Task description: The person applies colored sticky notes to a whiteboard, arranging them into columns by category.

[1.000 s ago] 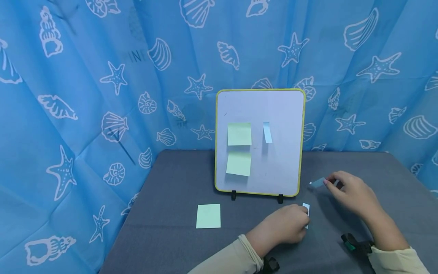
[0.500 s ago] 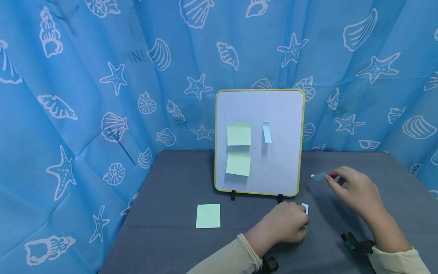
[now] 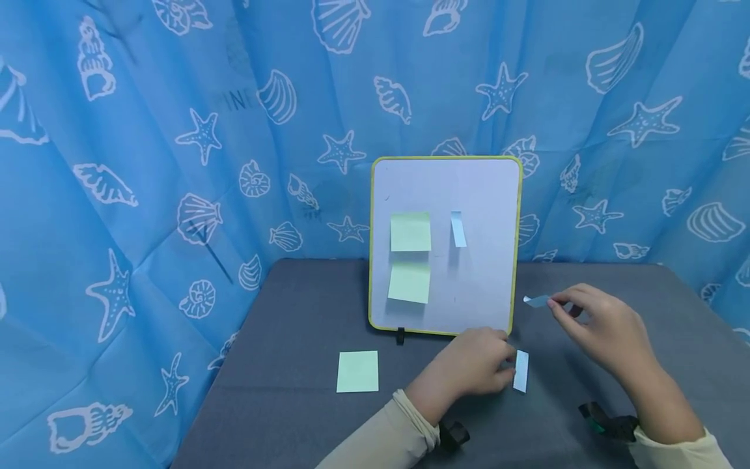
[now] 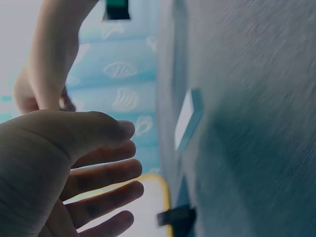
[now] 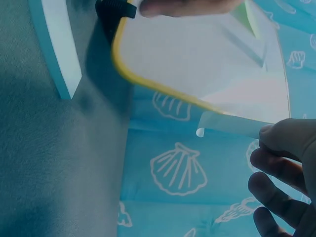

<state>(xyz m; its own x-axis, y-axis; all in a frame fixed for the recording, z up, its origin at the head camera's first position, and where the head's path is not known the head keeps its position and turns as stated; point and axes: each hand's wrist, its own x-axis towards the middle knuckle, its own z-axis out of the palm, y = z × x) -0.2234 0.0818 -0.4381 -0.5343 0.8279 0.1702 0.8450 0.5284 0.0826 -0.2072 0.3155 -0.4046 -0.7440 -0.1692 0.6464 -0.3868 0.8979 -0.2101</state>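
My right hand [image 3: 603, 326] pinches one end of a narrow light-blue sticky note [image 3: 536, 301] between thumb and forefinger, in the air right of the whiteboard [image 3: 486, 273]. The note's free end curls a little, as the right wrist view shows of the blue sticky note [image 5: 232, 123]. A thick pad of narrow blue sticky notes [image 3: 521, 371] lies on the table. Just left of that pad hovers my left hand [image 3: 469, 365], holding nothing; in the left wrist view its fingers [image 4: 106, 173] are extended and apart from the pad [image 4: 188, 120].
On the board hang two square green sticky notes [image 3: 410, 232] and one narrow blue sticky note [image 3: 458, 229]. A square green sticky note or pad [image 3: 358, 371] lies on the grey table [image 3: 281, 365] at left. The board stands on black feet [image 3: 401, 335] before a shell-patterned curtain [image 3: 234, 130].
My left hand has let go of the blue pad and moved slightly left and up. The right hand, still pinching the blue note, has risen and shifted slightly left.
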